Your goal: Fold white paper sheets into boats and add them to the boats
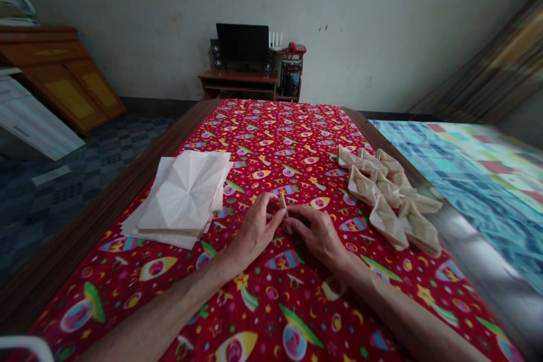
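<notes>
A small folded piece of paper [283,202] stands up between my hands, over the middle of the red patterned cloth; most of it is hidden by fingers. My left hand [262,219] pinches it from the left with thumb and fingers. From the other side my right hand [314,229] closes its fingertips on the lower part of the same paper. Left of my hands lies a stack of creased white sheets [186,189], the top one marked with star-like folds. Several folded paper pieces [388,192], cream-coloured and pointed, sit in rows to the right.
A red cloth with rockets and stars [292,147] covers the table, whose brown edge [127,201] shows at left. Beyond the far end stands a desk with a monitor [242,42]. A bed with a blue patterned cover [449,181] is at right, a wooden cabinet [63,79] at left.
</notes>
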{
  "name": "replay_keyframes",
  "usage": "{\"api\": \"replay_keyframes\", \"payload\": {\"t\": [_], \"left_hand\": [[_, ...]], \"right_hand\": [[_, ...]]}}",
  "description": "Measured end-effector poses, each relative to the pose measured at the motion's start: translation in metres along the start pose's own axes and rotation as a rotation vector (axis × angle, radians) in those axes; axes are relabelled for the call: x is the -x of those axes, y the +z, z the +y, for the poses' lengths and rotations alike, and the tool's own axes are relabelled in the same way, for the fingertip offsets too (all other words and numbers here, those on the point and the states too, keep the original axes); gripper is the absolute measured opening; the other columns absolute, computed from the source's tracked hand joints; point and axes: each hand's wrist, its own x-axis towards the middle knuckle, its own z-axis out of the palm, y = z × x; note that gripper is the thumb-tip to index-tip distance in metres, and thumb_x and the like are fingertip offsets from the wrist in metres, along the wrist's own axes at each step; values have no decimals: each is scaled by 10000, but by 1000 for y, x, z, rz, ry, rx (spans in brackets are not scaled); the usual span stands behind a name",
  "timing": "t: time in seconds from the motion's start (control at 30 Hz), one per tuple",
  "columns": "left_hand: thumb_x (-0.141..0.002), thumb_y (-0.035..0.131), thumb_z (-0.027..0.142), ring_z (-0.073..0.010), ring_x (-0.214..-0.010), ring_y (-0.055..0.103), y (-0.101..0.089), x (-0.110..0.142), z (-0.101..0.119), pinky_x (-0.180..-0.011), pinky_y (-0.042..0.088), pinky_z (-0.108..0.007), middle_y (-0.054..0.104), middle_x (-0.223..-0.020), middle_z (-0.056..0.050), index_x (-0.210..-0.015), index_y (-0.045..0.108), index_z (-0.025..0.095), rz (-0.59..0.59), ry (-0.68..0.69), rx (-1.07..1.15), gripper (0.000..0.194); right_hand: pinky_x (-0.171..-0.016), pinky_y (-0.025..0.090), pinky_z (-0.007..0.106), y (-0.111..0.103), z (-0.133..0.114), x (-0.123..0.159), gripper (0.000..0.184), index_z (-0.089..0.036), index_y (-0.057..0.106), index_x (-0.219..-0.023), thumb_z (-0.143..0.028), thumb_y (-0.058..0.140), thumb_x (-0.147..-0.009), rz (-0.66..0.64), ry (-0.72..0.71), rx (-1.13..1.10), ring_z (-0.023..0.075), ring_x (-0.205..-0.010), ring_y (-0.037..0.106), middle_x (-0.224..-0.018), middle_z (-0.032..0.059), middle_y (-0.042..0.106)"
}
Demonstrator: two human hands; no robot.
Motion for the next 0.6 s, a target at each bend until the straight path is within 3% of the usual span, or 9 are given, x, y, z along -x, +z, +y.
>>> {"api": "replay_keyframes", "payload": {"t": [0.13, 0.4, 0.6], "left_hand": [[-888, 518, 312, -124, -793, 585, -1, -1, -1, -682, 516, -239, 556, -902, -18, -935, 467, 196, -15, 4, -33, 136], [-870, 511, 259, -141, -797, 615, -4, -5, -3, -687, 532, -259, 583, -898, -32, -943, 456, 193, -59, -23, -10, 113], [-881, 505, 319, -142, -774, 613, -3, -3, 3, -675, 529, -256, 583, -894, -38, -942, 455, 189, -51, -45, -52, 152]], "right_hand": [[-716, 474, 234, 1, 1, -2, 169, -212, 680, -974, -190, 594, -831, 2, -20, -2, 143, -771, 631, -871, 11, 700], [-660, 472, 222, 1, 4, -4, 134, -218, 698, -844, -208, 565, -837, -21, 59, -39, 142, -702, 625, -759, -9, 694], [-683, 483, 232, 0, 4, -4, 167, -209, 702, -941, -211, 585, -821, -20, 61, -36, 144, -726, 639, -843, 5, 716]]}}
